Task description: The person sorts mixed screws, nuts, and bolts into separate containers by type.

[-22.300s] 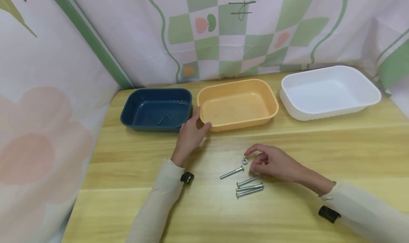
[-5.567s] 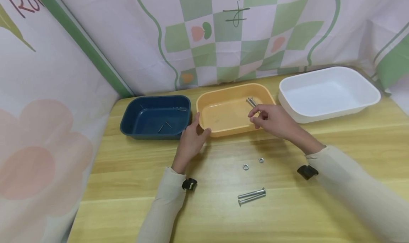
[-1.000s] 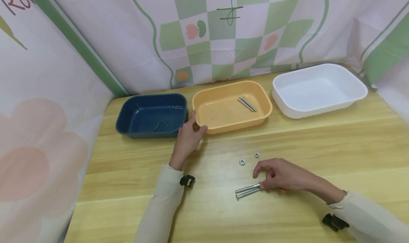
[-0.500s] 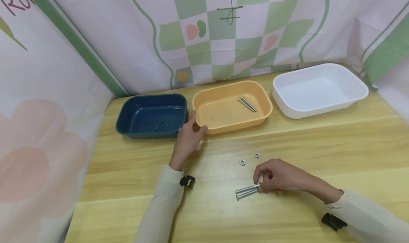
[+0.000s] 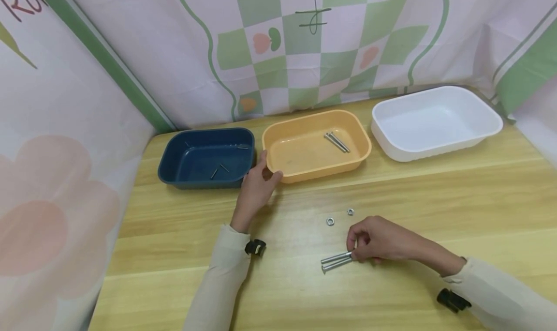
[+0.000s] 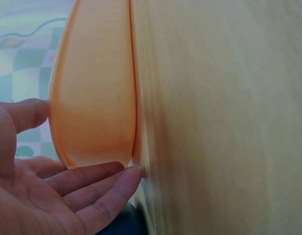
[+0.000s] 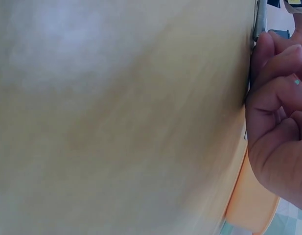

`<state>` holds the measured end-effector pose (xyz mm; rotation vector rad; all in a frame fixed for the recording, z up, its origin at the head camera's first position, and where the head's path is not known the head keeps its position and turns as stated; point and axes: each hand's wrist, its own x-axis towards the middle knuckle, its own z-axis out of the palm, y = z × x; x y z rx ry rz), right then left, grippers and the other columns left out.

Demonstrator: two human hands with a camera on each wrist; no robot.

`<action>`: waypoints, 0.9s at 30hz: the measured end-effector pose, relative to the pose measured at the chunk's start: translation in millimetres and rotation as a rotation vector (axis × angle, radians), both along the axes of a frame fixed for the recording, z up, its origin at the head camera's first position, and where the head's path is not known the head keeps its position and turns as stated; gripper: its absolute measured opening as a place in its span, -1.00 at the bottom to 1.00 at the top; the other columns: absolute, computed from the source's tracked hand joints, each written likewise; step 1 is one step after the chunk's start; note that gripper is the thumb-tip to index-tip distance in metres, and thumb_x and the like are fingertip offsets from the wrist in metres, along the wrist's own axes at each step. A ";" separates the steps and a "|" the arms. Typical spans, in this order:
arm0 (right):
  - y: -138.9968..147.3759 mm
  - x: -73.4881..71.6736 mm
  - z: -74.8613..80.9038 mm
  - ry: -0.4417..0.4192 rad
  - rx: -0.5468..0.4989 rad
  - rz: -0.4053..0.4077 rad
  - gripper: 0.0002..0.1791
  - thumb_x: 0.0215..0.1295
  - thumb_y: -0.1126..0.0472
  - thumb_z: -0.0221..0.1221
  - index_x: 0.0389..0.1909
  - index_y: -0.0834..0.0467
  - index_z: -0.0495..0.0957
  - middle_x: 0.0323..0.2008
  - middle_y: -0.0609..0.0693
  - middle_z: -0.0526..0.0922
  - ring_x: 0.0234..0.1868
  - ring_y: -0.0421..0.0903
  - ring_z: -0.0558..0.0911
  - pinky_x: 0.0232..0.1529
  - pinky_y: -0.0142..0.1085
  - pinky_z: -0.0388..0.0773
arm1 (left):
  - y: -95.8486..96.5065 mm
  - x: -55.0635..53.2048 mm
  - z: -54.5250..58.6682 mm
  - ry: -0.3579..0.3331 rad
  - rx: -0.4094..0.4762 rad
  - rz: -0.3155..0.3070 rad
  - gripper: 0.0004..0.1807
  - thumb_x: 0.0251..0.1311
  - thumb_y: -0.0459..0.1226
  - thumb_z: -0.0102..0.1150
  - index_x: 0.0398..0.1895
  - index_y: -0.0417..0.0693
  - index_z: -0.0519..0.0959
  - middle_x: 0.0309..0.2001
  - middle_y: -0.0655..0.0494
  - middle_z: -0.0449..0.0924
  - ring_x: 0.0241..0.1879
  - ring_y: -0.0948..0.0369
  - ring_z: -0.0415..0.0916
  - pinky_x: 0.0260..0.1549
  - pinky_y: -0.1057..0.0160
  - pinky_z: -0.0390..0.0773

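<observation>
My left hand [image 5: 254, 193] rests at the near left corner of the yellow tray [image 5: 300, 159]. In the left wrist view its thumb touches the rim and its fingers [image 6: 99, 191] lie nearly straight beside the tray wall. Two silver bolts [image 5: 332, 262] lie side by side on the table. At their right ends my right hand [image 5: 383, 239] pinches a bolt between thumb and fingertips; the fingers hide that end. In the right wrist view the curled fingers [image 7: 273, 63] are low at the table. Behind the bolts lie two nuts, one larger [image 5: 330, 221] and one smaller [image 5: 350, 212].
Inside the yellow tray lie a few long bolts [image 5: 337, 142] at the right. A dark blue tray [image 5: 204, 182] on the left holds several small thin metal pins [image 5: 224, 168]. The white tray [image 5: 435, 149] stands at the back right, before a patterned curtain [image 5: 335, 65].
Over the last second my right thumb and fingers have drawn together on the bolt end. Earlier, bolts passed from the table into the yellow tray. My left hand has stayed at its corner.
</observation>
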<state>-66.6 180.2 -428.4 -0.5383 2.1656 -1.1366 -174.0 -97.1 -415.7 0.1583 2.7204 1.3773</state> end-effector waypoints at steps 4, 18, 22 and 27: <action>0.5 -0.1 1.0 0.018 0.000 0.007 -0.87 -0.01 0.36 0.18 -0.51 0.04 0.53 -0.72 -0.04 0.52 -0.77 -0.15 0.46 -0.72 -0.37 0.37 | -0.4 1.2 -0.1 0.016 0.004 -0.016 -0.22 0.14 -0.03 0.04 0.38 0.05 -0.03 0.00 0.11 0.50 -0.04 0.29 0.42 -0.05 0.17 0.36; 2.1 -1.5 5.7 0.038 0.006 0.004 -0.92 0.04 0.31 0.20 -0.50 0.05 0.53 -0.69 -0.04 0.53 -0.74 -0.13 0.48 -0.73 -0.38 0.36 | -0.6 1.9 1.4 0.005 -0.005 -0.015 -0.20 0.12 0.07 0.00 0.38 0.10 -0.04 0.02 0.13 0.49 -0.05 0.33 0.41 -0.10 0.19 0.39; 2.5 -2.8 7.8 0.043 0.016 -0.003 -0.94 0.04 0.26 0.22 -0.49 0.05 0.53 -0.68 -0.04 0.52 -0.74 -0.16 0.47 -0.72 -0.37 0.37 | -1.0 2.0 1.5 0.006 -0.031 -0.008 -0.20 0.11 0.10 -0.01 0.38 0.12 -0.05 0.07 0.14 0.45 0.02 0.30 0.36 -0.06 0.14 0.35; 3.7 -5.5 11.3 0.076 0.016 -0.013 -0.92 0.06 0.30 0.19 -0.47 0.03 0.54 -0.69 -0.06 0.51 -0.73 -0.16 0.48 -0.71 -0.35 0.39 | -0.7 2.6 2.4 0.008 -0.043 -0.003 -0.19 0.11 0.11 -0.01 0.38 0.11 -0.05 0.13 0.15 0.39 0.10 0.25 0.28 -0.01 0.09 0.30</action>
